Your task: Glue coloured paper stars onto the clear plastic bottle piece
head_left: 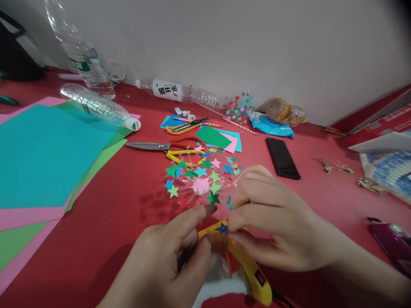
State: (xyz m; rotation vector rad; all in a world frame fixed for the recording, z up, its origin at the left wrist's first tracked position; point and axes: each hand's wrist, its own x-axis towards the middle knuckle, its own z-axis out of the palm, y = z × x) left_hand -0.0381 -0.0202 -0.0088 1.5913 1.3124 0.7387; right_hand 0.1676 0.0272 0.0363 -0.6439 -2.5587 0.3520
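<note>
My right hand pinches a small dark blue paper star between thumb and fingers. Just beneath lies a yellow glue gun with a red switch, over white, tissue-like material. My left hand is left of the star, thumb and index finger apart; its other fingers are curled and partly hidden. Its index fingertip is at a dark green star on the edge of a clear plastic piece cut into strips. Pink, green, blue and red stars sit on those strips.
Scissors and a box cutter lie beyond the strips. Large coloured paper sheets cover the left, beneath a fallen bottle. A phone lies right. Another star-covered piece rests by the wall.
</note>
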